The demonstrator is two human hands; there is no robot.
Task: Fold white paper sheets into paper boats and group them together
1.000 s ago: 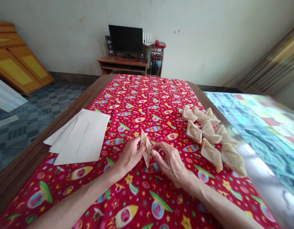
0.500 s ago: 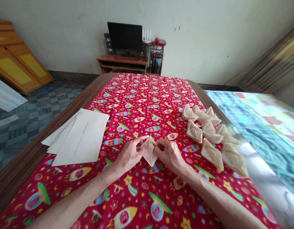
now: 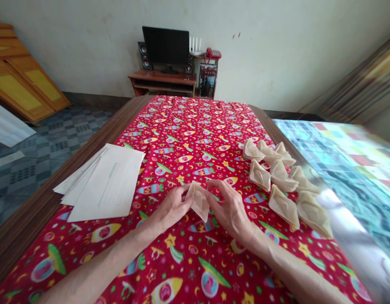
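A small folded paper boat [image 3: 199, 201] is pinched between the thumb and fingers of my left hand [image 3: 175, 202], just above the tablecloth. On its other side my right hand [image 3: 231, 207] has its fingers apart from the thumb, holding nothing. The right thumb is close to the paper's edge; whether it touches I cannot tell. To the right, several finished-looking paper boats [image 3: 282, 175] stand in rows, some of them seemingly nested in stacks. A fanned pile of paper sheets [image 3: 110, 185] lies to the left of my hands.
A red patterned tablecloth [image 3: 182, 139] covers the long wooden table [image 3: 96, 141]. Against the far wall stands a desk with a monitor [image 3: 166, 47], speakers and a red telephone [image 3: 213, 54]. A bed-like surface with a colourful cover [image 3: 343, 164] adjoins on the right; a wooden cabinet [image 3: 26, 76] is at left.
My right hand has let go of the paper boat and opened, moving slightly right. My left hand keeps hold of the boat, which has turned a little. The view has shifted slightly.
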